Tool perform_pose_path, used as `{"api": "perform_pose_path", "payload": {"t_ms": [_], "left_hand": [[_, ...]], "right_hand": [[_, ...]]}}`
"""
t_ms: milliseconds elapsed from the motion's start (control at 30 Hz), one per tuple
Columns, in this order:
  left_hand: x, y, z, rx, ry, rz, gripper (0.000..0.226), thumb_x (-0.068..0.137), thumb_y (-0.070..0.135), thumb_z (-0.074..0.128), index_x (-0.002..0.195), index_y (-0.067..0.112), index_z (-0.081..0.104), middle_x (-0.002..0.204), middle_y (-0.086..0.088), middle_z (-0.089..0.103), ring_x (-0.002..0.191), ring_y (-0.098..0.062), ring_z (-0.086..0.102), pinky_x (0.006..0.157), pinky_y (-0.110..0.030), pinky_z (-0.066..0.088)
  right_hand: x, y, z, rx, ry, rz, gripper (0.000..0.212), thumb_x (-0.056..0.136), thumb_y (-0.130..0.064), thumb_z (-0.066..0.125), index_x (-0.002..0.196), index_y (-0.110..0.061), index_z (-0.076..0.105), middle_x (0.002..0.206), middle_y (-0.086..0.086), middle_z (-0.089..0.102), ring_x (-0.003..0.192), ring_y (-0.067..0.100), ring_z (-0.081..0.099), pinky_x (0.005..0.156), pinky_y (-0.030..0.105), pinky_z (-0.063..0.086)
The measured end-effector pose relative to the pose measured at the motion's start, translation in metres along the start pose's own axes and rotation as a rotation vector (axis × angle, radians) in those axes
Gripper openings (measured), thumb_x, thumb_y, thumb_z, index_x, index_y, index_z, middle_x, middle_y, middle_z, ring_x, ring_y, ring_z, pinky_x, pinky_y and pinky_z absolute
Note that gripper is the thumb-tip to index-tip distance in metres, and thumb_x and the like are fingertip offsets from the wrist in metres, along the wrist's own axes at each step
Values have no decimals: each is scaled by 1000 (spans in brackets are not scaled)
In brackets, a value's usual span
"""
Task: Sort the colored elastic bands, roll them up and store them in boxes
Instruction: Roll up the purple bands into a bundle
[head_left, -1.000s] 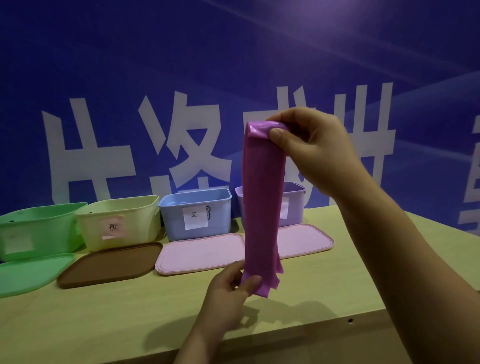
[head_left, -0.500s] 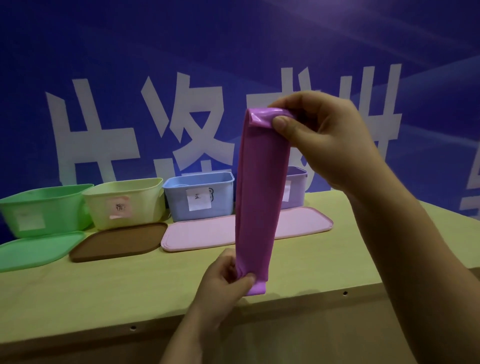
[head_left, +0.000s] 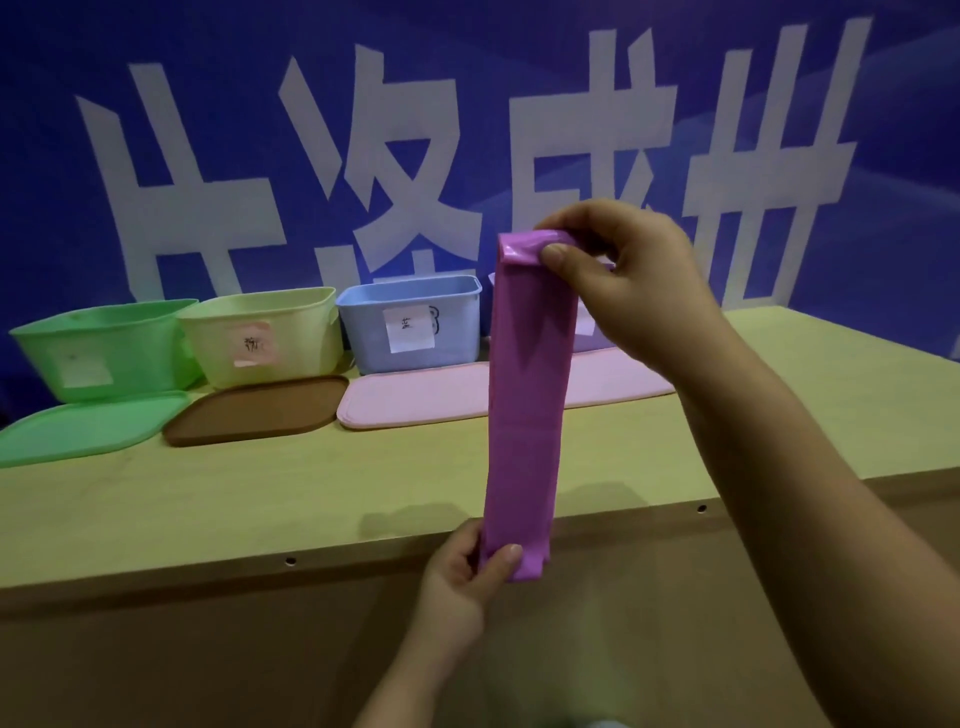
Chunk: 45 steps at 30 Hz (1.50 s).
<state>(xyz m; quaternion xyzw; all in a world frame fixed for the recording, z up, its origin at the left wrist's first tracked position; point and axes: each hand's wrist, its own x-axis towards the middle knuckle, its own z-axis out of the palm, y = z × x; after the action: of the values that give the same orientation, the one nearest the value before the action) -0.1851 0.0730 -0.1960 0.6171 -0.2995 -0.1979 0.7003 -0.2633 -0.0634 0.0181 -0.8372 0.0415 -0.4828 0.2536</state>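
- While your right hand (head_left: 636, 291) is raised in front of the blue wall banner (head_left: 467, 130), its thumb and fingers (head_left: 558, 255) are clamped together on the top fold of the purple elastic band (head_left: 527, 410).
- Your left hand (head_left: 462, 582) pinches the band's bottom end, thumb in front and the other fingers curled behind it.
- Between the two pinches the band hangs nearly upright as a flat doubled strip, clear of the table (head_left: 218, 499), with its lower end level with the table's near edge.
- Beyond your left fingers, along the back of the table, stand the open boxes: a green box (head_left: 104, 351), a yellow box (head_left: 265, 332) and a blue box (head_left: 415, 322), each with a paper label on its front.
- A purple box (head_left: 589, 338) shows only as a sliver behind the band and just below your right fingers.
- Just in front of the boxes lie the lids, flat on the table: a green lid (head_left: 83, 431), a brown lid (head_left: 260, 410), and a pink lid (head_left: 410, 397) that runs behind the band.
- Another pink lid (head_left: 618, 379) shows on the far side of the band, under your right wrist.
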Motion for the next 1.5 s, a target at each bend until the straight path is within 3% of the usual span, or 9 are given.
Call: {"api": "perform_pose_path", "payload": {"t_ms": [333, 500, 633, 733, 867, 967, 1067, 1233, 1500], "left_hand": [[2, -25, 19, 189, 215, -77, 27, 88, 4, 61, 82, 30, 58, 68, 8, 66, 58, -1, 59, 58, -14, 48], [1, -28, 12, 275, 212, -30, 21, 85, 14, 68, 82, 33, 59, 77, 22, 68, 66, -1, 62, 65, -16, 48], [-3, -21, 6, 163, 133, -106, 16, 81, 16, 72, 90, 25, 63, 77, 11, 73, 75, -7, 68, 81, -36, 54], [-7, -11, -3, 406, 137, -82, 18, 79, 35, 70, 94, 32, 60, 80, 9, 71, 84, -13, 68, 76, -27, 52], [-15, 19, -17, 1081, 107, -30, 65, 55, 90, 32, 95, 43, 52, 85, 19, 62, 81, 2, 57, 71, -22, 49], [-13, 53, -24, 808, 317, 198, 84, 45, 101, 22, 81, 35, 58, 77, 15, 64, 72, -1, 59, 65, -27, 50], [2, 91, -27, 405, 236, 390, 69, 54, 90, 48, 105, 43, 53, 108, 20, 63, 100, 7, 58, 82, -14, 48], [18, 129, -13, 197, -111, 353, 41, 65, 49, 73, 105, 42, 64, 106, 15, 69, 102, -3, 63, 82, -20, 52], [14, 127, -10, 103, -95, 349, 21, 72, 27, 64, 93, 28, 70, 87, 11, 73, 84, -6, 68, 68, -20, 52]], "right_hand": [[0, 13, 25, -54, -6, 22, 20, 92, -18, 57, 110, -13, 63, 96, -8, 57, 89, 7, 52, 74, 11, 41], [-8, 20, 22, -23, -17, 59, 19, 92, -17, 57, 110, -13, 63, 95, -8, 58, 86, 4, 52, 72, 3, 40], [-15, 18, 17, 14, -52, 30, 20, 92, -16, 57, 111, -12, 63, 94, -10, 57, 81, -3, 52, 72, -1, 38], [-20, 16, 17, 53, -72, 32, 20, 91, -18, 58, 110, -15, 62, 94, -12, 58, 85, -2, 53, 72, 2, 41], [-27, 12, 17, 109, -118, 18, 17, 91, -17, 57, 107, -20, 61, 96, -13, 58, 91, -1, 54, 77, 7, 44], [-34, 9, 16, 144, -139, -1, 15, 91, -17, 58, 103, -26, 58, 96, -13, 59, 95, 2, 56, 78, 11, 46], [-42, 6, 19, 154, -167, -17, 15, 90, -18, 58, 103, -24, 60, 96, -13, 60, 95, 4, 56, 77, 11, 46], [-55, 6, 23, 195, -168, -43, 18, 87, -23, 57, 103, -20, 64, 94, -14, 62, 89, 4, 58, 72, 14, 50], [-70, 8, 26, 157, -178, -86, 21, 84, -22, 57, 104, -20, 65, 94, -8, 63, 89, 5, 57, 70, 17, 51]]}}
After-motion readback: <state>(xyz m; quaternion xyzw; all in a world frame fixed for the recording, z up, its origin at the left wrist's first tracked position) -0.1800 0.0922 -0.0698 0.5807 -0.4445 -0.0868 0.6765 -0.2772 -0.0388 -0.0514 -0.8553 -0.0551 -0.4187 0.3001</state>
